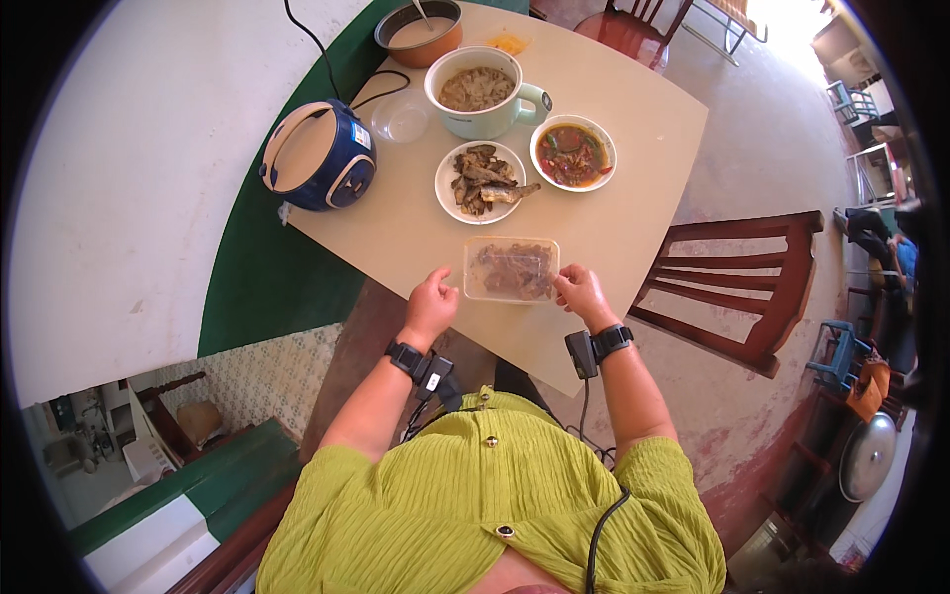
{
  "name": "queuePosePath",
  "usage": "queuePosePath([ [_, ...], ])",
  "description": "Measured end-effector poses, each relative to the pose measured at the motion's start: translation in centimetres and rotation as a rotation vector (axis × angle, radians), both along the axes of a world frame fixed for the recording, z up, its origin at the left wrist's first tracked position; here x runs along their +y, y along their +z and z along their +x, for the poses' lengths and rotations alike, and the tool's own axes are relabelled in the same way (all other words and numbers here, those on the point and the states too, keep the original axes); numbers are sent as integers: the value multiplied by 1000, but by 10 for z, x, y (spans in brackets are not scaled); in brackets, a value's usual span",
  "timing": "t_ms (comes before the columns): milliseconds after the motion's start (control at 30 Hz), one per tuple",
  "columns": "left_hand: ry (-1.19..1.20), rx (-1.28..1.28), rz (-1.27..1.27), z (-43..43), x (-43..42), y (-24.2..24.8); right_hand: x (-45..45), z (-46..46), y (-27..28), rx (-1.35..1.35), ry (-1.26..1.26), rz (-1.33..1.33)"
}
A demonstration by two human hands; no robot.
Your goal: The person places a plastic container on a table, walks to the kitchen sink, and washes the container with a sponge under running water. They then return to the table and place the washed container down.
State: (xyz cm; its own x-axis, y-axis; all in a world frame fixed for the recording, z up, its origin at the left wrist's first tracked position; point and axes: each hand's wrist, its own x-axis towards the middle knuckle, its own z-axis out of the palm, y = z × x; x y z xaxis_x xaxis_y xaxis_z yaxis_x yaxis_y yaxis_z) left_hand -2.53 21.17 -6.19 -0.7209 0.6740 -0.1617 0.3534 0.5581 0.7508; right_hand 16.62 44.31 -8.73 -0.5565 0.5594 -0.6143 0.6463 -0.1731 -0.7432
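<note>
A clear rectangular plastic food container (512, 269) with its lid on lies near the table's front edge, brownish food showing through. At its right edge, the fingertips of my right hand (582, 293) pinch the rim. My left hand (432, 304) hovers just left of the container, fingers loosely curled, a small gap from it and nothing held. Beyond the container sits a white plate (447, 197) of fried fish pieces (482, 178). To the right of that plate is a white bowl (545, 174) of red, oily stew with peppers (571, 152).
Farther back stand a pale green electric pot (475, 122) of food, a clear plastic lid or dish (401, 117), and an orange pan (419, 56) of pale liquid. A blue rice cooker (319, 156) stands by the wall at left. A wooden chair (731, 286) borders the table's right side.
</note>
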Motion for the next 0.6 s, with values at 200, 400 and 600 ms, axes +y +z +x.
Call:
queuePosePath([
  [200, 22, 42, 50, -13, -70, -4, -23, 9, -7, 129, -174, -181],
  [400, 120, -38, 37, -39, -197, -35, -46, 30, -19, 250, -417, -314],
  [600, 410, -249, 55, -48, -324, -59, -62, 51, -25, 356, -749, -347],
])
